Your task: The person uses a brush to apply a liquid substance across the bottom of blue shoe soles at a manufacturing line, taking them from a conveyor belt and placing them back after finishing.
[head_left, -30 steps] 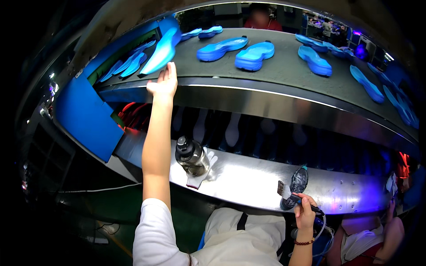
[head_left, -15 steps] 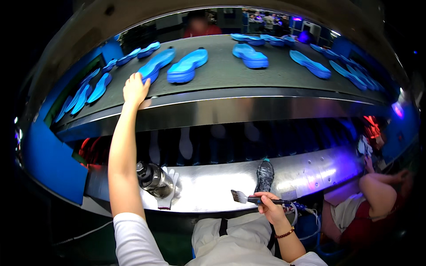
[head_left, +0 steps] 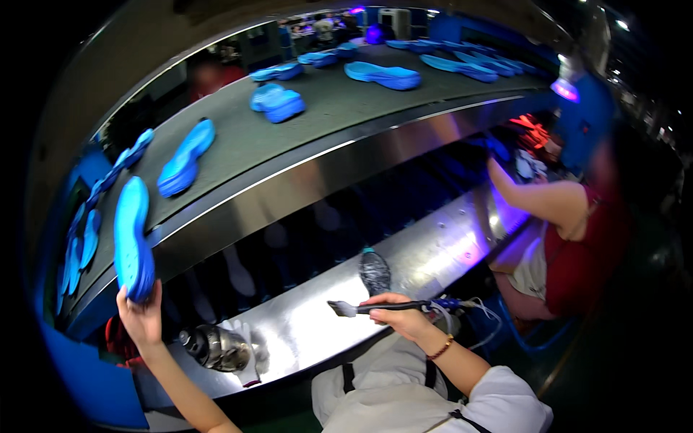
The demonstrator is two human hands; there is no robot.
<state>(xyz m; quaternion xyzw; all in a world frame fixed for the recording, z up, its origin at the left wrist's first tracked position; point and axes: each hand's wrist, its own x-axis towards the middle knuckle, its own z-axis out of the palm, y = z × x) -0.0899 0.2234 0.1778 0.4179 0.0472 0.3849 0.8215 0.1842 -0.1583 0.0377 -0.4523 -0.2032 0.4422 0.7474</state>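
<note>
My left hand (head_left: 143, 317) is closed on one end of a blue shoe sole (head_left: 133, 234), which stands nearly upright at the front edge of the upper belt. My right hand (head_left: 401, 315) grips a flat brush (head_left: 368, 308) by its black handle, bristles pointing left, above the metal ledge. A cable or tube trails from the handle's end. Just beyond the brush, a dark grey shoe (head_left: 375, 273) with a teal tip lies on the ledge.
Several more blue soles, such as one sole (head_left: 189, 157), lie along the dark belt (head_left: 317, 130). A dark bottle (head_left: 215, 348) and a pale glove (head_left: 249, 353) rest on the metal ledge (head_left: 292, 335). To the right sits a co-worker in red (head_left: 592, 252), an arm stretched toward the machine.
My left hand has lifted the sole off the belt and drawn it nearer. The view has swung to the right. My right hand still holds the brush.
</note>
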